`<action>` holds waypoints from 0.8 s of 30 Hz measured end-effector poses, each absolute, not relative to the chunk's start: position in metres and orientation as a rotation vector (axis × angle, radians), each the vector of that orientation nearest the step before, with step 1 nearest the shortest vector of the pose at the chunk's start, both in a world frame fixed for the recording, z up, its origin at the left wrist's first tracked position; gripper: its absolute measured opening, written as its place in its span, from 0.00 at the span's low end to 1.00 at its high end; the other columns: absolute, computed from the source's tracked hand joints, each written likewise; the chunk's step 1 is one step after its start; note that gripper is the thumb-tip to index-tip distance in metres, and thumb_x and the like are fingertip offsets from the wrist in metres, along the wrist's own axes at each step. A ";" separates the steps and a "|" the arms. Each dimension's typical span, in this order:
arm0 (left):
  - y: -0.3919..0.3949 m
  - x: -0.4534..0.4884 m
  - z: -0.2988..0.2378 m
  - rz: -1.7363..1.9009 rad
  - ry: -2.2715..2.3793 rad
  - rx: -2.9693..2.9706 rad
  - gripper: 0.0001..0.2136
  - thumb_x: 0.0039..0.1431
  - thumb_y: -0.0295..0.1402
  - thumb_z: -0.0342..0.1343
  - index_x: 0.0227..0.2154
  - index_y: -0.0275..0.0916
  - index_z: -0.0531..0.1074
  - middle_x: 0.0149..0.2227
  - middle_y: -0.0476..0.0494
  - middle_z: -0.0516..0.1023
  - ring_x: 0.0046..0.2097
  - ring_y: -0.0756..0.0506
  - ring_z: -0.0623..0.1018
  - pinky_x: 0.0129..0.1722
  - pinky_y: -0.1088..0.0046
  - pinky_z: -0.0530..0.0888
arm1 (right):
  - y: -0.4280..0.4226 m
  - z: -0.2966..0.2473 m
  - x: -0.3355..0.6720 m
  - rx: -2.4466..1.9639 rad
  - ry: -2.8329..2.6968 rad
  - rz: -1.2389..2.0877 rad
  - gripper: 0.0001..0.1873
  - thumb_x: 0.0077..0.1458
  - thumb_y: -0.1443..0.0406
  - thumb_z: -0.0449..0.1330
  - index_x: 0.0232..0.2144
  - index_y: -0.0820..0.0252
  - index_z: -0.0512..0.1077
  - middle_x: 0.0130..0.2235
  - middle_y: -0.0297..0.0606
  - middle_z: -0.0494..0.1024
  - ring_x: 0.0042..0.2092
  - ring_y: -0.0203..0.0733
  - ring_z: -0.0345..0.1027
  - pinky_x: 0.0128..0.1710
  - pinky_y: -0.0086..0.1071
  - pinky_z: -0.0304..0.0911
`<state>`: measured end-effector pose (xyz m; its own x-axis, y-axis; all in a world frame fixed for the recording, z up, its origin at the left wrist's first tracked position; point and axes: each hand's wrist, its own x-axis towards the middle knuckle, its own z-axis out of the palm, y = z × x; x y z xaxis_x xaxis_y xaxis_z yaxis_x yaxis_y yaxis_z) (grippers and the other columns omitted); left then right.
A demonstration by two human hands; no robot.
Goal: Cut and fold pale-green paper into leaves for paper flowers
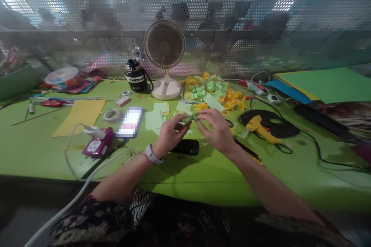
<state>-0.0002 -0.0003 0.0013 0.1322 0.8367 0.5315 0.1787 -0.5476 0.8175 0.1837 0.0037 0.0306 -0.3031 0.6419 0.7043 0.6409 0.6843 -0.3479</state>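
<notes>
Head camera: both hands pinch a folded green paper at mid-frame

Left hand (171, 134) and right hand (218, 130) meet at the centre of the frame. Thumb and fingertips of each are drawn nearly together, with the folded green paper (191, 115) between them, raised over the table (208, 185). Fingertip grip from two sides, probably to steady thin paper without crushing it; exact folds too small to read.

Below the hands lies a black case (189, 147), contents not visible. Just left of centre, loose green sheets (153, 120) lie close to the left hand, seemingly for easy reach. Above and right of the hands, green paper flowers (206, 86) and yellow paper flowers (236, 99) are heaped together, presumably to leave the near edge for handwork.

Right of centre: yellow glue gun (255, 124) partly over a black mat (282, 124), perhaps to keep glue off the table. Upper middle: fan (164, 44) stands beside a dark bottle (136, 80). Left of centre: lit phone (130, 122) lies face up, likely for viewing.
</notes>
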 end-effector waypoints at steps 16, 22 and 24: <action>-0.003 -0.002 0.003 1.427 0.980 1.919 0.13 0.59 0.34 0.59 0.45 0.38 0.73 0.40 0.41 0.81 0.35 0.49 0.82 0.36 0.76 0.79 | 0.005 0.028 0.184 -1.015 -2.057 -0.229 0.10 0.60 0.65 0.56 0.40 0.53 0.77 0.43 0.43 0.79 0.45 0.49 0.72 0.47 0.46 0.67; 0.000 -0.002 0.004 1.435 0.895 1.538 0.15 0.60 0.42 0.58 0.42 0.34 0.76 0.40 0.38 0.82 0.41 0.45 0.82 0.40 0.70 0.81 | 0.005 0.030 0.187 -0.966 -2.039 -0.187 0.11 0.58 0.64 0.57 0.41 0.57 0.76 0.45 0.47 0.77 0.48 0.50 0.72 0.48 0.46 0.68; 0.005 -0.002 0.000 1.490 0.945 1.505 0.16 0.59 0.42 0.58 0.40 0.34 0.78 0.38 0.39 0.83 0.38 0.45 0.83 0.39 0.69 0.82 | 0.004 0.032 0.187 -0.941 -2.027 -0.111 0.11 0.57 0.63 0.57 0.40 0.58 0.76 0.46 0.48 0.76 0.48 0.51 0.72 0.48 0.47 0.68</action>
